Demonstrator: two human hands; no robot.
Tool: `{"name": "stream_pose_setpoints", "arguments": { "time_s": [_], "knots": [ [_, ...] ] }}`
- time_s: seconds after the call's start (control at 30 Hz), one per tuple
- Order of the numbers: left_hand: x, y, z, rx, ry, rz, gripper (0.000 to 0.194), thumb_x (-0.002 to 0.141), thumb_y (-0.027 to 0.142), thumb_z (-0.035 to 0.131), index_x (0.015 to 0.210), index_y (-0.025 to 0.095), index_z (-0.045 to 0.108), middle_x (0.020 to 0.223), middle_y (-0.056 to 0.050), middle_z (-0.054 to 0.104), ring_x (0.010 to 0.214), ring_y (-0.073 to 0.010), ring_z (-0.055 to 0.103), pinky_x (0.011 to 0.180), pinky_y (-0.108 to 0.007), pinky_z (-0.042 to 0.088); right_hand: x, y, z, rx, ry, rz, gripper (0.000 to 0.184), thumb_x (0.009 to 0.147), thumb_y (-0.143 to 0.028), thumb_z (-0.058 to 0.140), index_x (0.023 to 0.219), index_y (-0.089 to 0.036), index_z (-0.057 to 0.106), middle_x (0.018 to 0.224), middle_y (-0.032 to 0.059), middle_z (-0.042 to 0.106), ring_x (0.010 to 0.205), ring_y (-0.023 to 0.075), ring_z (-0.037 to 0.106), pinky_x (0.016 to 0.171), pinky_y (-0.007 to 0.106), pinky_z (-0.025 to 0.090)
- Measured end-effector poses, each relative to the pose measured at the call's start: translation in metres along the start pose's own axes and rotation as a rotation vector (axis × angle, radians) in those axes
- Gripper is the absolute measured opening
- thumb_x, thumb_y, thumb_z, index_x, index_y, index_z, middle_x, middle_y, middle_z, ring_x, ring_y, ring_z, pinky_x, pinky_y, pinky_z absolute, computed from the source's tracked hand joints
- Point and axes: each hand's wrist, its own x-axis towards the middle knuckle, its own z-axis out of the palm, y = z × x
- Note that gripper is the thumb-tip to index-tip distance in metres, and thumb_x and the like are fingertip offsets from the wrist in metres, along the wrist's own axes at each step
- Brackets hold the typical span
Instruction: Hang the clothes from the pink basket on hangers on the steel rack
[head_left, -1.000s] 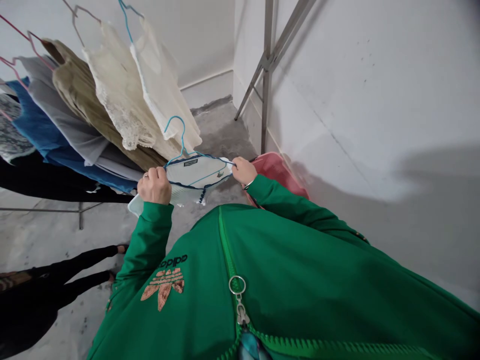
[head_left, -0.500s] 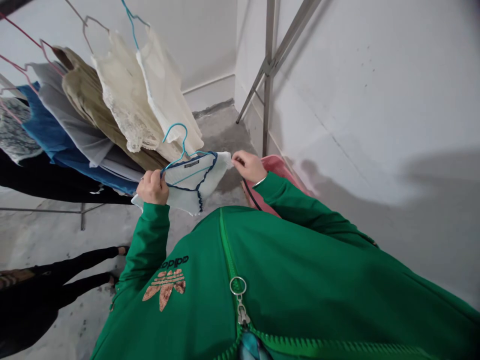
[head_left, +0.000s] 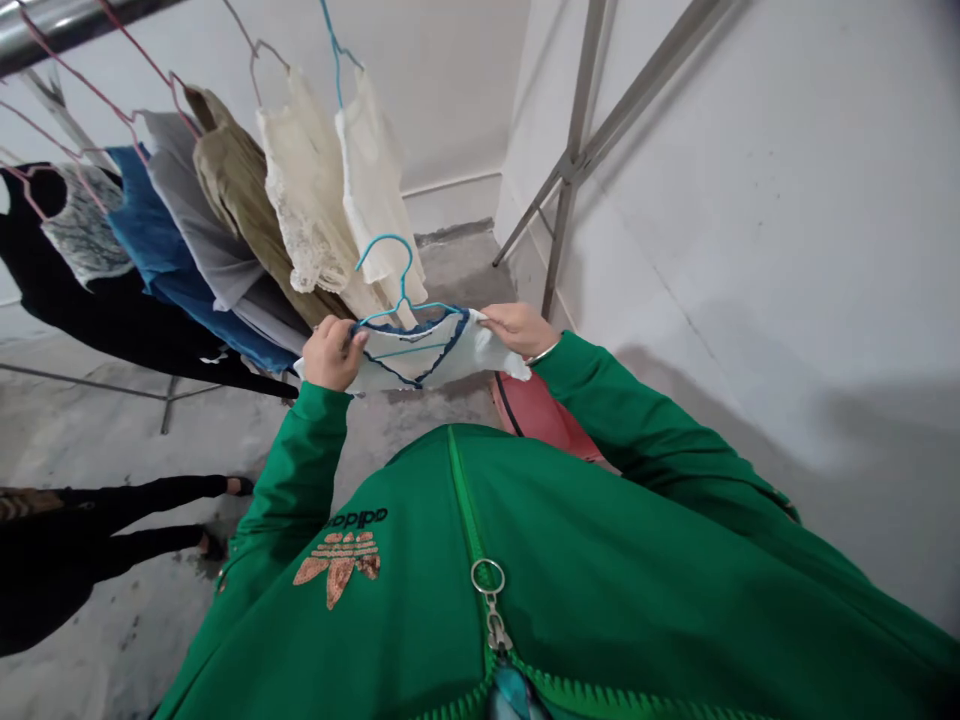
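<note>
Between my hands hangs a white top (head_left: 480,352) with dark blue trim around its neckline. A light-blue wire hanger (head_left: 406,275) is inside it, hook upward and its lower bar showing through the neck opening. My left hand (head_left: 331,354) is closed on the top's left shoulder, near the hanger's end. At the other shoulder, my right hand (head_left: 520,329) pinches the white fabric, its sleeve edge dangling below the fingers. Whether either hand also grips the hanger wire is hidden.
A metal rail (head_left: 75,28) at upper left carries several garments on hangers, the nearest a cream top (head_left: 379,190). A metal stand leg (head_left: 568,170) leans by the wall. Something pink (head_left: 547,420) sits below my right arm. A person in black trousers (head_left: 150,510) stands at left.
Both hands and the top have shifted slightly right in view. My right hand has moved from the sleeve edge inward to the shoulder, by the neckline trim.
</note>
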Motion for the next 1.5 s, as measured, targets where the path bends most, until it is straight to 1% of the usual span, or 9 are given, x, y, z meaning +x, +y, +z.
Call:
{"name": "stream_pose_setpoints", "arguments": {
  "time_s": [0.17, 0.27, 0.53, 0.7, 0.83, 1.0, 1.23, 1.37, 1.5],
  "knots": [
    [0.010, -0.026, -0.007, -0.182, -0.269, 0.032, 0.036, 0.092, 0.044, 0.040, 0.090, 0.017, 0.063, 0.080, -0.008, 0.057, 0.078, -0.0195, 0.053, 0.074, -0.031, 0.044, -0.010, -0.010, -0.019, -0.010, 0.189, 0.078, 0.059, 0.097, -0.053, 0.021, 0.101, -0.017, 0.067, 0.098, 0.0119, 0.069, 0.095, 0.0224, 0.063, 0.084, 0.032, 0.046],
    [0.011, -0.039, -0.011, -0.276, -0.344, 0.031, 0.025, 0.086, 0.038, 0.051, 0.080, 0.017, 0.062, 0.074, -0.004, 0.054, 0.071, -0.0167, 0.052, 0.070, -0.029, 0.043, -0.016, -0.006, -0.029, 0.028, 0.263, 0.039, 0.063, 0.095, -0.059, 0.023, 0.096, -0.017, 0.069, 0.091, 0.0114, 0.070, 0.088, 0.0222, 0.065, 0.080, 0.033, 0.048],
    [0.016, -0.035, -0.014, -0.376, -0.260, 0.023, 0.029, 0.077, 0.044, 0.067, 0.074, 0.017, 0.058, 0.077, -0.002, 0.053, 0.074, -0.0159, 0.053, 0.069, -0.028, 0.045, -0.026, -0.004, -0.042, 0.112, 0.380, 0.033, 0.056, 0.093, -0.060, 0.033, 0.093, -0.018, 0.070, 0.090, 0.0101, 0.072, 0.083, 0.0215, 0.068, 0.075, 0.034, 0.052],
    [0.027, -0.012, -0.013, -0.292, -0.201, 0.038, 0.021, 0.087, 0.037, 0.055, 0.084, 0.018, 0.062, 0.079, -0.004, 0.058, 0.076, -0.0170, 0.055, 0.073, -0.029, 0.046, -0.024, -0.013, -0.045, 0.124, 0.376, 0.051, 0.052, 0.092, -0.060, 0.036, 0.089, -0.020, 0.070, 0.087, 0.0092, 0.072, 0.082, 0.0221, 0.067, 0.074, 0.035, 0.052],
    [0.027, 0.000, -0.014, -0.251, -0.059, 0.023, 0.026, 0.091, 0.037, 0.049, 0.082, 0.018, 0.064, 0.073, -0.004, 0.060, 0.072, -0.0161, 0.057, 0.070, -0.027, 0.046, -0.028, -0.018, -0.060, 0.188, 0.244, 0.028, 0.044, 0.090, -0.057, 0.042, 0.092, -0.021, 0.069, 0.085, 0.0080, 0.070, 0.077, 0.0206, 0.065, 0.072, 0.034, 0.051],
    [0.025, 0.001, -0.020, -0.262, -0.015, 0.054, 0.032, 0.092, 0.044, 0.049, 0.087, 0.019, 0.069, 0.073, -0.003, 0.062, 0.067, -0.0143, 0.057, 0.065, -0.025, 0.045, -0.040, -0.017, -0.084, 0.287, 0.084, -0.052, 0.040, 0.084, -0.054, 0.055, 0.105, -0.023, 0.067, 0.095, 0.0093, 0.067, 0.086, 0.0209, 0.062, 0.080, 0.035, 0.050],
    [0.027, 0.001, -0.020, -0.270, 0.052, 0.123, 0.036, 0.092, 0.046, 0.050, 0.087, 0.018, 0.072, 0.069, -0.003, 0.061, 0.063, -0.0131, 0.057, 0.060, -0.024, 0.044, -0.064, -0.029, -0.072, 0.541, -0.253, 0.108, 0.049, 0.082, -0.062, 0.051, 0.086, -0.017, 0.071, 0.080, 0.0073, 0.069, 0.076, 0.0203, 0.064, 0.069, 0.031, 0.051],
    [0.030, 0.001, -0.017, -0.262, 0.002, 0.127, 0.035, 0.091, 0.048, 0.051, 0.090, 0.018, 0.071, 0.074, -0.005, 0.062, 0.069, -0.0146, 0.059, 0.063, -0.025, 0.046, -0.082, -0.036, -0.072, 0.705, -0.041, 0.259, 0.048, 0.078, -0.063, 0.057, 0.087, -0.018, 0.073, 0.078, 0.0066, 0.069, 0.076, 0.0218, 0.066, 0.068, 0.032, 0.052],
    [0.029, 0.001, -0.013, -0.158, 0.039, 0.121, 0.037, 0.086, 0.049, 0.059, 0.103, 0.019, 0.069, 0.093, -0.010, 0.065, 0.089, -0.0214, 0.063, 0.078, -0.032, 0.051, -0.098, -0.028, -0.097, 0.754, 0.221, 0.407, 0.038, 0.075, -0.060, 0.065, 0.084, -0.024, 0.074, 0.074, 0.0051, 0.069, 0.070, 0.0215, 0.065, 0.060, 0.032, 0.051]
  ]
}}
